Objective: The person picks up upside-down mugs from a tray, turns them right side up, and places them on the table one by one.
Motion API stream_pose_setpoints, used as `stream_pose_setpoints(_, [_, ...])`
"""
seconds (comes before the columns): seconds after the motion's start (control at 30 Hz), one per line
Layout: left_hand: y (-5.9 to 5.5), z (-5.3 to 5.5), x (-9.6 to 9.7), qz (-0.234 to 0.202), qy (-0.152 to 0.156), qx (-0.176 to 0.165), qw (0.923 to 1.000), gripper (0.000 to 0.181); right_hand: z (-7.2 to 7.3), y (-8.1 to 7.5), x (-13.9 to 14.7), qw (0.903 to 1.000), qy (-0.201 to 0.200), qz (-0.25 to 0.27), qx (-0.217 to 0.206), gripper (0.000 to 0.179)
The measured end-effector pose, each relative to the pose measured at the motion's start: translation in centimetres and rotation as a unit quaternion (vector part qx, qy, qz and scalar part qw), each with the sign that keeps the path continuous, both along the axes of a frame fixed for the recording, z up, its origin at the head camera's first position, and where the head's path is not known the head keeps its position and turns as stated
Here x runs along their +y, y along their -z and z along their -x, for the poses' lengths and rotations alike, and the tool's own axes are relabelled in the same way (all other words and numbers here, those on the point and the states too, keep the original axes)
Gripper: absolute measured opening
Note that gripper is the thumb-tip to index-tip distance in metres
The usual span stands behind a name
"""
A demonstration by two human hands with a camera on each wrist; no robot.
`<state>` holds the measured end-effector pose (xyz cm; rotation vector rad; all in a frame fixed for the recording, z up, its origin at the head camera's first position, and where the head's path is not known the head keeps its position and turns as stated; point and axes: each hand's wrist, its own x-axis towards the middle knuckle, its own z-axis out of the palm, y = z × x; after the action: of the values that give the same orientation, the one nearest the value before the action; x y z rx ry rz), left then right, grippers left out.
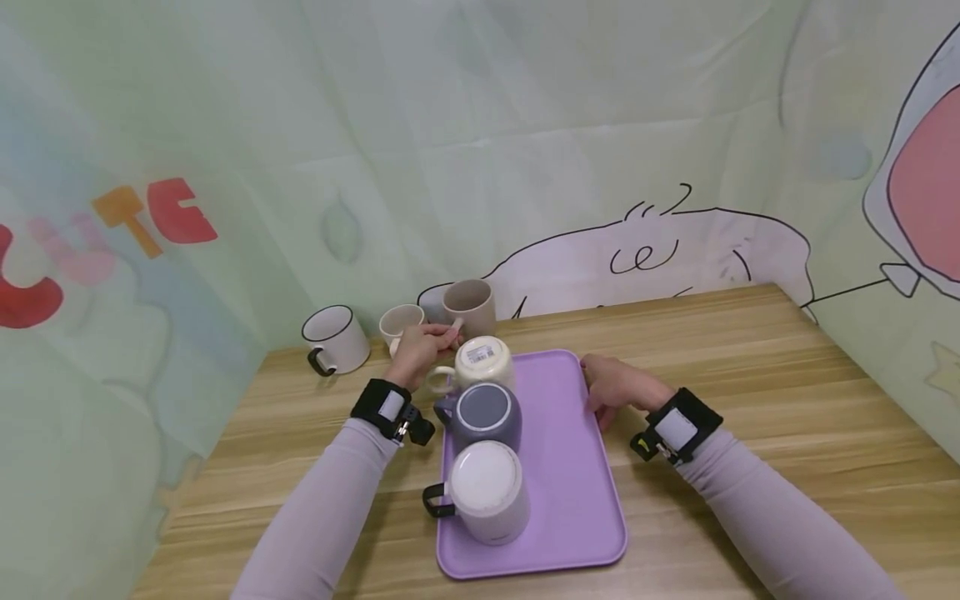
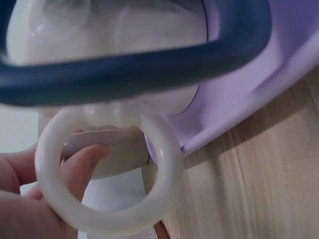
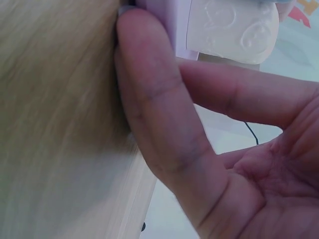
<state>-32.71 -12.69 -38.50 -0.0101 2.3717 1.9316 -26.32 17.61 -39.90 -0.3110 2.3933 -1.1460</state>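
At the back edge of the table, my left hand (image 1: 420,350) pinches the handle of a taupe mug (image 1: 474,305) standing upright. The left wrist view shows thumb and fingers at that handle, behind the cream mug's ring handle (image 2: 172,169). My right hand (image 1: 618,385) holds the right rim of the purple tray (image 1: 566,467), its fingertips low against the side. Along the tray's left side, three mugs stand upside down: a cream mug (image 1: 483,360), a grey-blue mug (image 1: 487,408) and a white mug with black handle (image 1: 489,492). Their handles point left.
A white mug with black rim (image 1: 341,342) stands upright at the back left. Between it and the taupe mug is a small pale mug (image 1: 401,319), partly behind my left hand. A printed cloth (image 1: 525,167) hangs right behind the wooden table (image 1: 712,350).
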Motion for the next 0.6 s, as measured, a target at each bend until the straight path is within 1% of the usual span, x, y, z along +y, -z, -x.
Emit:
stream_pose_setpoints(0.3, [0.03,0.23,0.18,-0.017,0.002,-0.022,0.9996,0.03,0.06,0.12,0.14,0.9999,0.003,0.013,-0.007,0.075])
stream_pose_setpoints(0.53, [-0.07,0.07,0.32,-0.013,0.002,-0.017,0.9998,0.031,0.05,0.06,0.11,0.9998,0.008,0.017,-0.012,0.076])
stream_pose_setpoints(0.6, [-0.14,-0.06,0.29,0.001,0.005,-0.013,0.9999,0.031,0.04,0.08,0.11,0.9997,0.008,0.018,-0.014,0.076])
